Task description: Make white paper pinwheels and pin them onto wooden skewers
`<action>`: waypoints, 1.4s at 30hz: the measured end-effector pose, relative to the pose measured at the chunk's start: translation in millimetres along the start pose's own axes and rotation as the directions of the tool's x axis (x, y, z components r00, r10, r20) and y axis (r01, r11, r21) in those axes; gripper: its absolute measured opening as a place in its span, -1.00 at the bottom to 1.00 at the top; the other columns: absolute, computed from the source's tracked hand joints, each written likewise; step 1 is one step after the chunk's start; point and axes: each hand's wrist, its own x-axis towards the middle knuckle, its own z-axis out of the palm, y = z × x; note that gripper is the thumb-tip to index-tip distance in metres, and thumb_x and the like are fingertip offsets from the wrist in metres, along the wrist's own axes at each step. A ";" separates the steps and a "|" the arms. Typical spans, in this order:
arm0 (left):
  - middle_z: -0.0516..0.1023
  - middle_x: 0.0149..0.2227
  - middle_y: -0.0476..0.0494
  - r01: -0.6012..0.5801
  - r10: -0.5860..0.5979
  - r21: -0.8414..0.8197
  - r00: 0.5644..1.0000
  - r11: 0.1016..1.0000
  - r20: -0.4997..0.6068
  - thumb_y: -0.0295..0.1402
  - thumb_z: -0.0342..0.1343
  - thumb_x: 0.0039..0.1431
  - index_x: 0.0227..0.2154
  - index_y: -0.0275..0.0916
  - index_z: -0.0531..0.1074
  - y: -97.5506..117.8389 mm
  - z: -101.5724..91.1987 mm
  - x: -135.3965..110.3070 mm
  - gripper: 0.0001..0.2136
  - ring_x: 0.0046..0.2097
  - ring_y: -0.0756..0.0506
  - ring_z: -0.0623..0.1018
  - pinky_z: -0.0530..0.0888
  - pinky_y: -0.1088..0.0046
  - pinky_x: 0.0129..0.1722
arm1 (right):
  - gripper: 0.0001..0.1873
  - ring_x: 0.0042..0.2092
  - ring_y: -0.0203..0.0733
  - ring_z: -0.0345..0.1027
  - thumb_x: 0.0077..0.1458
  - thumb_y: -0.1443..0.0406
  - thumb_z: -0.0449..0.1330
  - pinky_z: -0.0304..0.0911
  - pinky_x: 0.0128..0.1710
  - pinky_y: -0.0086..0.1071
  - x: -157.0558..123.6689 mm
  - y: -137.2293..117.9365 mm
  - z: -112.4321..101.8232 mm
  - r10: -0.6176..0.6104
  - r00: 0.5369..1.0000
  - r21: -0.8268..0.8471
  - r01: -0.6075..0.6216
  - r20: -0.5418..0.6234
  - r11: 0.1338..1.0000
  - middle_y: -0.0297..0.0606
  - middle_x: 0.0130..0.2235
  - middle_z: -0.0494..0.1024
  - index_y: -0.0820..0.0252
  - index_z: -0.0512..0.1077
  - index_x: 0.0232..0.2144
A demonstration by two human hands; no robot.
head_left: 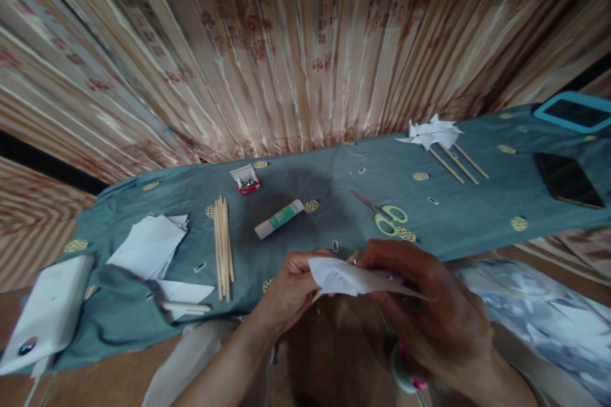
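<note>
Two hands are working one folded paper (351, 280) at the near edge of the table (477, 222). The left hand (286, 286) is pinching its left corner and the right hand (429, 311) is clamping the other side, covering part of it. Scissors (389, 216) are lying just beyond the right hand. A glue stick (279, 218) and sticks (223, 248) are sitting beyond the left, with a paper stack (147, 245) further left and pinwheels (434, 133) far back.

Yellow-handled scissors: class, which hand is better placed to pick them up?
Likely the right hand: it lies nearest the yellow-handled scissors; the left hand sits farther aside. Both hold the folded white paper.
</note>
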 end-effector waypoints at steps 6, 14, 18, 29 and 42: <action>0.37 -0.61 0.01 0.006 -0.006 -0.009 1.000 1.000 0.006 -0.36 0.33 -0.21 -0.70 -0.26 0.54 -0.8 -0.5 -1.1 -0.88 -0.52 0.06 0.30 0.22 0.55 -0.50 | -0.64 -0.22 -0.22 0.55 0.18 0.45 0.05 0.47 -0.23 -0.46 0.4 -2.0 -1.5 -0.015 1.000 -0.010 0.015 0.010 1.000 -0.27 -0.27 0.59 0.08 0.22 0.01; 0.39 -0.60 0.00 0.022 -0.022 0.004 0.999 1.000 -0.024 -0.32 0.36 -0.25 -0.71 -0.28 0.52 0.1 0.3 -1.0 -0.84 -0.52 0.05 0.33 0.26 0.54 -0.48 | -0.71 -0.22 -0.27 0.55 0.20 0.43 0.07 0.46 -0.21 -0.51 1.2 -1.4 -0.4 -0.022 1.000 0.001 0.022 -0.017 1.000 -0.28 -0.27 0.61 0.09 0.26 -0.04; 0.40 -0.58 0.00 0.002 -0.002 0.028 1.000 1.000 -0.001 -0.31 0.38 -0.21 -0.69 -0.28 0.55 -1.6 -2.7 -1.0 -0.83 -0.51 0.05 0.34 0.24 0.55 -0.48 | -0.68 -0.26 -0.30 0.56 0.16 0.41 0.11 0.47 -0.23 -0.52 0.5 -2.5 1.3 0.069 0.997 0.069 -0.067 -0.028 0.995 -0.34 -0.28 0.62 0.06 0.28 -0.03; 0.33 -0.65 0.01 0.036 -0.035 0.008 0.993 0.999 -0.109 -0.27 0.41 -0.24 -0.69 -0.30 0.56 -14.5 -0.8 3.5 -0.79 -0.58 0.11 0.23 0.09 0.55 -0.55 | -0.67 -0.39 -0.27 0.54 -0.03 0.24 0.36 0.44 -0.43 -0.46 6.0 26.8 21.6 0.583 0.779 0.680 -0.557 0.230 0.476 -0.32 -0.37 0.65 0.13 0.42 -0.18; 0.34 -0.60 0.03 0.061 -0.052 0.045 0.982 0.997 -0.179 -0.33 0.39 -0.28 -0.67 -0.31 0.55 -23.8 -10.9 3.7 -0.83 -0.55 0.12 0.25 0.12 0.58 -0.53 | -0.68 -0.49 -0.32 0.35 -0.32 0.15 0.51 0.24 -0.47 -0.44 7.8 46.4 47.1 0.656 0.640 0.741 -0.647 0.400 0.180 -0.37 -0.53 0.56 0.17 0.53 -0.52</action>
